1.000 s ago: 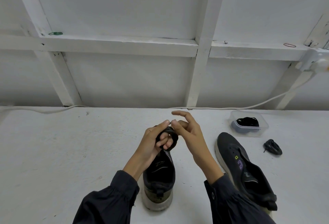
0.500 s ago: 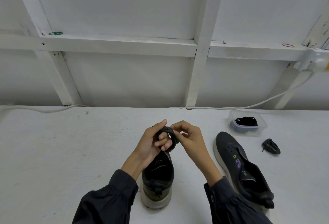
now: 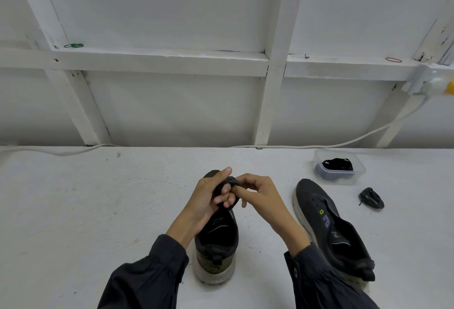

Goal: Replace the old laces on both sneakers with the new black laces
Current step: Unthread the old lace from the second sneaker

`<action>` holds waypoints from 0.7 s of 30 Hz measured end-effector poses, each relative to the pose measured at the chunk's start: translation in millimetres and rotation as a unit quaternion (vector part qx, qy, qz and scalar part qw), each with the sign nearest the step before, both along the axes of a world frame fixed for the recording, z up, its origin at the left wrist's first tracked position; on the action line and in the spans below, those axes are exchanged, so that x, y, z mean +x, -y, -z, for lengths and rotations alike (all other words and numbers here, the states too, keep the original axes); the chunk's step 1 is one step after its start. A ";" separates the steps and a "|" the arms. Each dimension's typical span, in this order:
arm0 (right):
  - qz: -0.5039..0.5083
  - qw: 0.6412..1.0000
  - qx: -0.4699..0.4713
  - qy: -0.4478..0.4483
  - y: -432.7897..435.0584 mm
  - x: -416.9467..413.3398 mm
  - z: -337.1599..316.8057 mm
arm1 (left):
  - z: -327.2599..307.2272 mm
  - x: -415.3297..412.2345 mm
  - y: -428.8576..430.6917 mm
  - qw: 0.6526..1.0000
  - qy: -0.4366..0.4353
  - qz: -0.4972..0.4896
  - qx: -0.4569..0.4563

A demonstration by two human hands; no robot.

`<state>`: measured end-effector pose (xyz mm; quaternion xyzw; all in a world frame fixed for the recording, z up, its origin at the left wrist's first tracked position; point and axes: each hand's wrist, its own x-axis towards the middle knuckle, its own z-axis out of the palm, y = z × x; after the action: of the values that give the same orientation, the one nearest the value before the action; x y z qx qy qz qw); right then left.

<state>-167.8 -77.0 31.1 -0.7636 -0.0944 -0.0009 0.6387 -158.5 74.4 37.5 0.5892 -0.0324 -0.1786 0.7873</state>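
A dark sneaker (image 3: 217, 242) stands upright at the table's centre, heel toward me. Above its toe, my left hand (image 3: 206, 198) grips a coiled black lace (image 3: 227, 184) wound around its fingers. My right hand (image 3: 260, 194) pinches the same coil from the right. The second dark sneaker (image 3: 331, 225), with no lace in its eyelets, lies tilted on its side to the right. A bundled black lace (image 3: 371, 198) rests on the table beyond it. A clear plastic tub (image 3: 340, 167) at the back right contains more black lace.
A white cable (image 3: 344, 143) runs along the table's back edge below the white framed wall. A green rubber band (image 3: 73, 45) and a red one (image 3: 393, 59) lie on the wall ledge. Bare white tabletop (image 3: 86, 210) spreads to the left.
My right hand's fingers, spread a second ago, have curled in and now pinch the lace coil. Both hands have stayed above the central sneaker's toe.
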 end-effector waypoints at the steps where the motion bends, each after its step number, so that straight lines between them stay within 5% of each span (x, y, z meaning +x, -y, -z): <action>1: -0.005 1.000 -0.007 -0.020 -0.5 0.6 -0.3 | 1.7 0.4 0.3 1.000 -0.002 0.001 0.004; 7: -0.057 0.990 -0.002 -0.126 4.1 4.6 -2.8 | 7.1 4.0 0.3 0.999 0.019 -0.009 0.032; 21: -0.115 0.979 0.068 -0.154 18.0 9.3 -4.4 | 7.1 10.4 6.7 0.988 0.100 -0.054 0.102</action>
<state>-158.5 -94.9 35.4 -0.6933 -0.0819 0.1838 0.6920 -148.1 67.7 30.4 0.6821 -0.0611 -0.0781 0.7245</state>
